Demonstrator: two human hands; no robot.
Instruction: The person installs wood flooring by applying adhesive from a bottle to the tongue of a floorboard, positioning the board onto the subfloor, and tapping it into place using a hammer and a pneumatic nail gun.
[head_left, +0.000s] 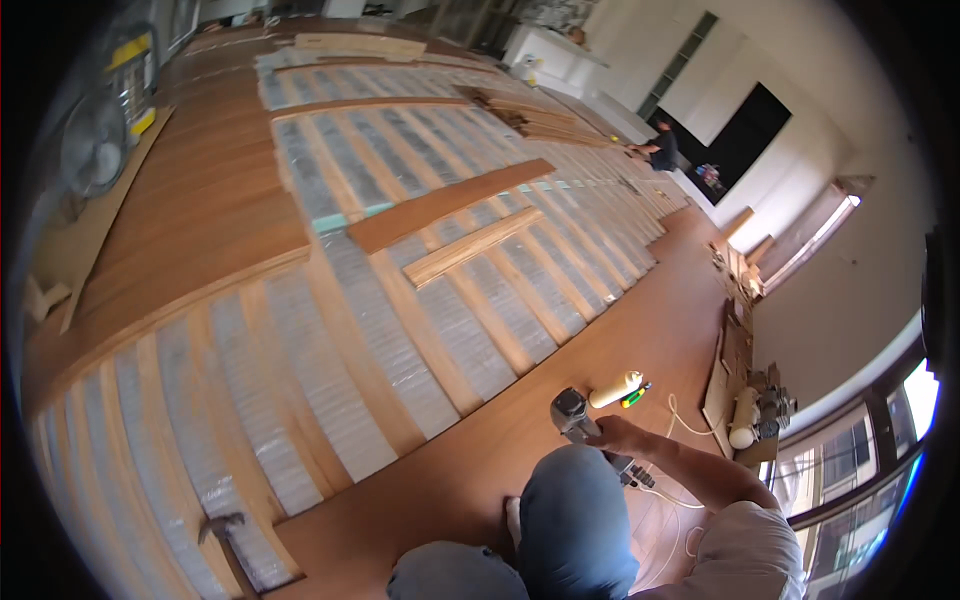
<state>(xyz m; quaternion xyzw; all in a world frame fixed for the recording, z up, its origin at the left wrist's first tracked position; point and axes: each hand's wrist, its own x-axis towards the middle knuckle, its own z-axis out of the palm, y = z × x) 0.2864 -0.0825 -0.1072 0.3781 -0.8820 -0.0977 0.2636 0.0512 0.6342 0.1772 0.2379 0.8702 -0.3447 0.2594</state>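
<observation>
My right hand (617, 438) is closed round a dark grey nail gun (572, 414), held just beyond my bent knee. A pale air hose (684, 503) runs near the back of the tool and loops over the floor. Past the nail gun lie a cream tube (615, 390) and a small green-and-black hand tool (636, 395), both on the brown floorboards (520, 425). At the lower left a claw hammer (222, 530) rests at the edge of the boards, its head over a batten. My left hand is out of view.
Wooden battens (365, 385) over silvery sheeting cross the floor on the left. A loose brown board (450, 203) and a paler plank (473, 247) lie across them. A compressor-like machine (757, 415) stands by the right wall. A co-worker (660, 147) crouches far off near stacked boards (560, 125).
</observation>
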